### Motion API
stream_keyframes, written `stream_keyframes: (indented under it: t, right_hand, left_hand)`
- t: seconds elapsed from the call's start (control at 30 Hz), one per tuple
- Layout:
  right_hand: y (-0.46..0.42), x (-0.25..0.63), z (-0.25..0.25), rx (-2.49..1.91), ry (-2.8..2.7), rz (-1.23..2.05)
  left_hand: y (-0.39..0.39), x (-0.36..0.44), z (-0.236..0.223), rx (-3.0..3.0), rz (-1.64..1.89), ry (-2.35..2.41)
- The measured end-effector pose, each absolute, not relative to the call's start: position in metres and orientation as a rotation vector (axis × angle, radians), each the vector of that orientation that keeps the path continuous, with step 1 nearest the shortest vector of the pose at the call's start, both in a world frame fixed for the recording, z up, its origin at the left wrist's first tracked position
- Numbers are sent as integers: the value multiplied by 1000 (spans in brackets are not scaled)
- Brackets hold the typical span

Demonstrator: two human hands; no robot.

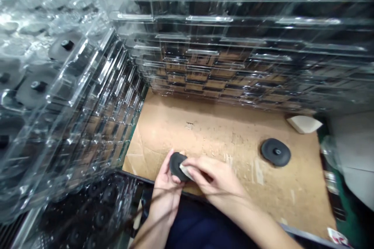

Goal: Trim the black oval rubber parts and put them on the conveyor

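Observation:
My left hand (pixel 167 186) grips a round black disc (pixel 176 164) from below, just above the near edge of a cardboard sheet (pixel 222 132). My right hand (pixel 212 177) pinches a small pale piece (pixel 185 170) and presses it against the face of that disc. A second black disc (pixel 275 151) with a raised hub lies flat on the cardboard to the right, out of reach of both hands.
Tall stacks of clear plastic trays (pixel 239 46) wall off the back, with more on the left (pixel 58 97). A clear tray of black discs (pixel 96 206) sits at the lower left. A folded white piece (pixel 304 123) lies at the far right.

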State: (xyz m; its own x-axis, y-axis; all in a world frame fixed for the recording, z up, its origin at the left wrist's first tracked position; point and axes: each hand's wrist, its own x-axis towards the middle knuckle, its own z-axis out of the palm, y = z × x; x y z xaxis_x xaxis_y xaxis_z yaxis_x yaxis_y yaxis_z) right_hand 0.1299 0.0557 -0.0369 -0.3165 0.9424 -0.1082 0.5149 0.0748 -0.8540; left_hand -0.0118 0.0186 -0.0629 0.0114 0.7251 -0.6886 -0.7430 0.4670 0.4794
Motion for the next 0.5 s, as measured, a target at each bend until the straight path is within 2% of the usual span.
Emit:
stream_keyframes:
  t: [0.2,0.37,0.5]
  right_hand:
    - [62,126,-41,-1534,-1770,1078]
    - [31,133,-30,-1467,-1811,1176]
    - [-11,184,-31,-1789,-1598,1158]
  left_hand:
    - [17,-11,-64,-1,1163,1049]
    - [18,-15,-61,32,1129,1035]
    - [21,-18,-56,47,1071,1034]
